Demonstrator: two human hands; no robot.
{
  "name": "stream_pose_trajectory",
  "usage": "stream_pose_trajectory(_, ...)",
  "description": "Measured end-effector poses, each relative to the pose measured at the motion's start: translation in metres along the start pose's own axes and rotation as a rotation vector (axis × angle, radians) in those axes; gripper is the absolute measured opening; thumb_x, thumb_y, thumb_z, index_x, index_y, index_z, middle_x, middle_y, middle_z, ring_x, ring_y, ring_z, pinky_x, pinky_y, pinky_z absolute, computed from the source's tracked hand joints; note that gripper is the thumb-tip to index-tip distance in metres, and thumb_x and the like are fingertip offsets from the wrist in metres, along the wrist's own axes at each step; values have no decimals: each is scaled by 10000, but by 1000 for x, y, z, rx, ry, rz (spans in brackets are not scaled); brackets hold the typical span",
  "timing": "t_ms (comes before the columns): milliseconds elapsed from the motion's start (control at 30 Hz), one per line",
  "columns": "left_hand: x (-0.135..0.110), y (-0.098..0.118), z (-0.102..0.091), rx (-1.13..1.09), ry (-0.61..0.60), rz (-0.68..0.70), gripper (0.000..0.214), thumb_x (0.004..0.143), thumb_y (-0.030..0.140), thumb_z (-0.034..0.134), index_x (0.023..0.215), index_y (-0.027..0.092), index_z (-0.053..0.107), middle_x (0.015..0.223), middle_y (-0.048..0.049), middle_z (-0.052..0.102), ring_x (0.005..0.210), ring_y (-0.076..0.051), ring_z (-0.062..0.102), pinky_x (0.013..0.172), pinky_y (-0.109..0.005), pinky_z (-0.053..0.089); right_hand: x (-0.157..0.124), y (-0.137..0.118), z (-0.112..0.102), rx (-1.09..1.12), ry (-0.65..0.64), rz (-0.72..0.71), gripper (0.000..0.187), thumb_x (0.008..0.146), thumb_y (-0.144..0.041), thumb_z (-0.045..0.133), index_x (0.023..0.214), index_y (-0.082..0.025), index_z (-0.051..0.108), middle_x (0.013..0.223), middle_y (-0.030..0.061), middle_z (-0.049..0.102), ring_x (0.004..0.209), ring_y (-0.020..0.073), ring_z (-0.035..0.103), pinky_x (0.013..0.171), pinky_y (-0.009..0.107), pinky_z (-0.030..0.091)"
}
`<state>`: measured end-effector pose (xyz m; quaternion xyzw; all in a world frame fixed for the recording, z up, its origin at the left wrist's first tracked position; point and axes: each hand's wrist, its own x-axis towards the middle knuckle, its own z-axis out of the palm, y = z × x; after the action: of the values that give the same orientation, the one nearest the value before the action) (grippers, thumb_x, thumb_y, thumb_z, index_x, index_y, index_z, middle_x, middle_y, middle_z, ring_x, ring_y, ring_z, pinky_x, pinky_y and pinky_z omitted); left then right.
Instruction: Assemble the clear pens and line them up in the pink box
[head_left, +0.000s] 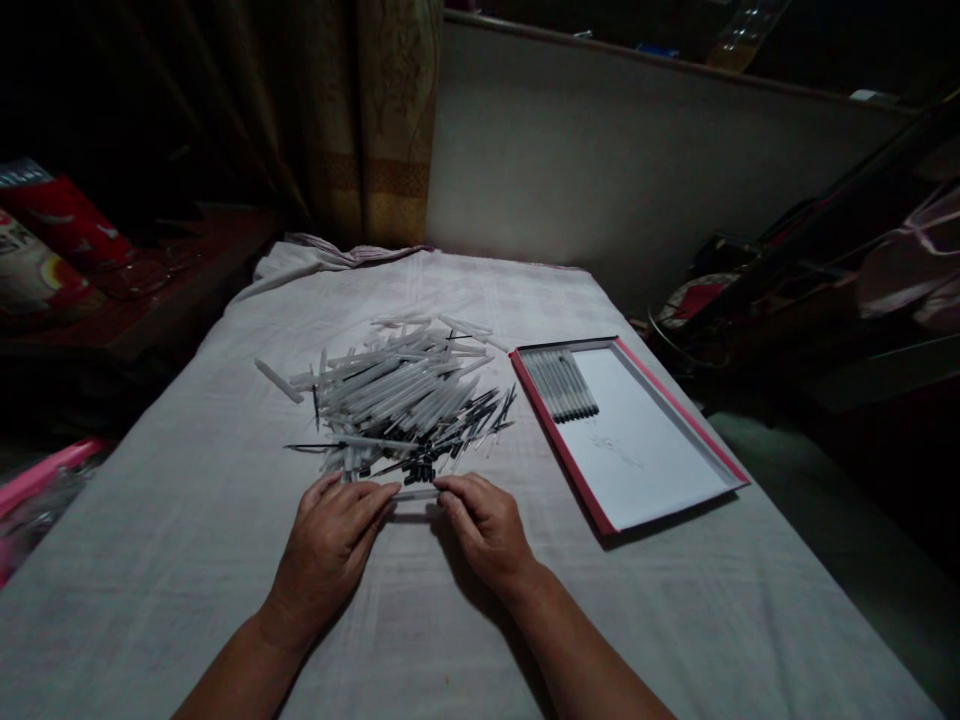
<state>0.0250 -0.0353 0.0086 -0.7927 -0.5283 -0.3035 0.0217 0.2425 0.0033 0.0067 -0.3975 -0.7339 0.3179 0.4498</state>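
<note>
Item: one clear pen barrel [416,493], held level between our two hands over the cloth-covered table [187,520].

Our left hand [330,540] pinches one end, our right hand [484,525] the other; the fingertips hide both ends, and in the dim light it may be a barrel or a finished pen. Just beyond lies a heap of barrels and dark refills [397,400]. To the right, a red-edged tray [637,440] holds a row of pens [561,385]. The room behind is too dark to make out.
</note>
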Motion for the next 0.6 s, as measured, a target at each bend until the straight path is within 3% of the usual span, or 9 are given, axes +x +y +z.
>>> stream_pose_trajectory(267, 0, -2, 3, -11, 38, 48, 262, 1002, 230, 468, 1179, 265, 658, 973, -28, 773, 867, -181, 714, 1026, -418, 413, 3, 6, -1, -201, -89, 59, 454, 1000, -364, 425, 606, -211, 590, 561, 25, 587, 531, 138, 544, 556, 246, 410)
stream_pose_trajectory(467, 0, -1, 4, 10, 1, -5, 243, 991, 260, 491, 1145, 255, 679, 1019, -41, 776, 905, -193, 714, 1016, -433, 440, 5, -2, -8, 12, -92, 153, 166, 911, -287, 506, 960, -208, 644, 732, 11, 678, 618, 145, 607, 600, 238, 461)
stream_pose_trajectory(600, 0, 1, 5, 17, -15, -33, 266, 996, 279, 468, 1153, 259, 681, 1023, -56, 777, 921, -203, 711, 1032, -459, 437, 7, 0, -9, 42, -80, 167, 160, 900, -296, 508, 850, -209, 633, 715, 7, 665, 634, 146, 605, 607, 238, 465)
